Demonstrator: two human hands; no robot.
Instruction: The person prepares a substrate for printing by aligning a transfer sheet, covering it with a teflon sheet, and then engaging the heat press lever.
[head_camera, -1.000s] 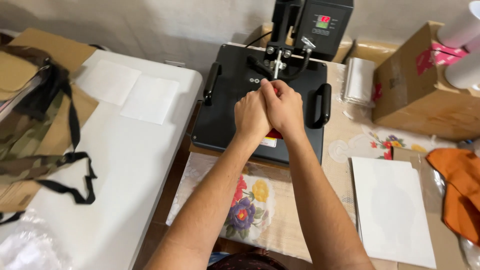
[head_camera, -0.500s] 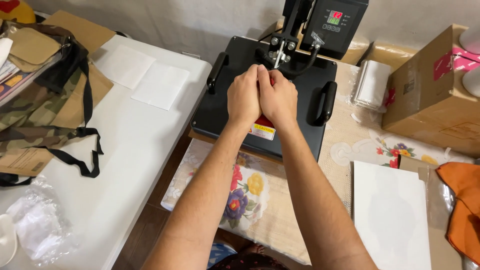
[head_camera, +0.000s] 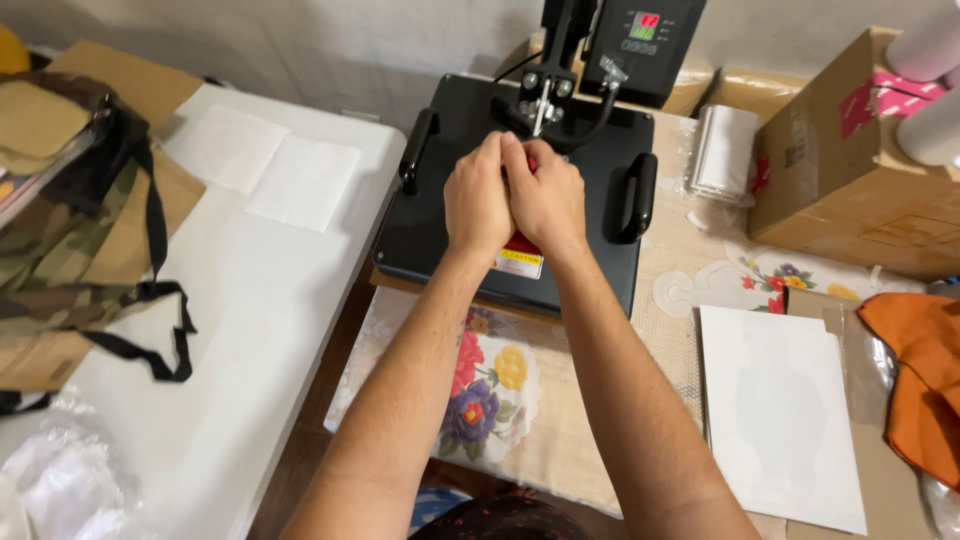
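Observation:
A black heat press (head_camera: 440, 215) stands on a floral tablecloth, its top plate lowered flat and its control box (head_camera: 645, 35) at the back. Both my hands grip the press's red-tipped lever handle (head_camera: 528, 163) over the middle of the plate. My left hand (head_camera: 478, 195) and my right hand (head_camera: 546, 200) are pressed side by side, fingers wrapped round the handle, which they almost wholly hide. A yellow and red warning label (head_camera: 520, 258) shows just below my wrists.
A white table (head_camera: 230, 330) at left carries two white sheets (head_camera: 265, 165), a camouflage bag with black straps (head_camera: 70, 250) and crumpled plastic. At right lie a white sheet (head_camera: 780, 420), orange cloth (head_camera: 915, 375), a cardboard box (head_camera: 850, 170) and a wrapped white stack (head_camera: 725, 150).
My clasped hands have stayed on the handle. The view has shifted a little; the press now sits slightly more to the right and higher in the picture.

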